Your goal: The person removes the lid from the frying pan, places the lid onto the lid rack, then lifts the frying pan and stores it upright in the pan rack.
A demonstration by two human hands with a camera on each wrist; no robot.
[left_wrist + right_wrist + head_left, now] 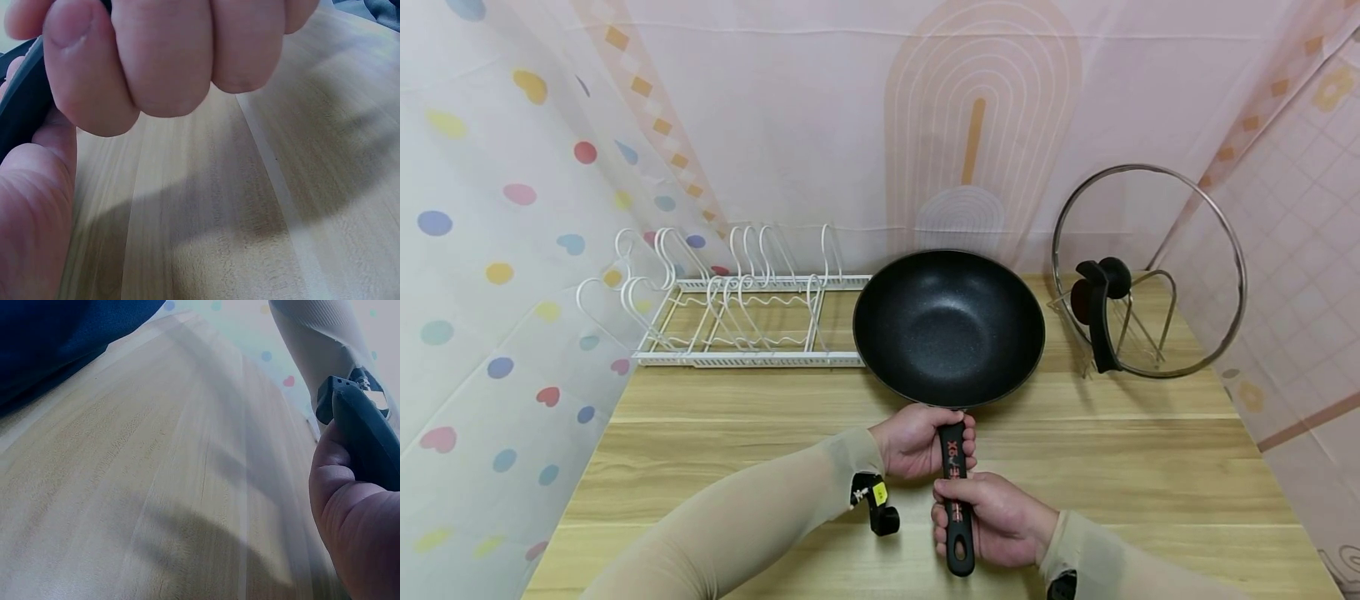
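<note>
In the head view a black wok (951, 329) is held with its dark inside facing me and its long handle (956, 500) pointing toward me. My left hand (917, 442) grips the handle close to the pan, thumb on top and fingers wrapped from beneath. Lower down, my right hand (996, 517) grips the same handle near its holed end. The left wrist view shows the curled left fingers (162, 62) above the tabletop. From the right wrist the handle's dark end (369, 434) appears in the right hand (356, 512).
Left of the wok stands a white wire rack (752, 358) with upright loops. To the right, a glass lid (1243, 283) with a black knob leans in a small wire stand (1172, 300). Everything stands on a wood-grain table (1135, 450), with patterned curtains (820, 125) behind.
</note>
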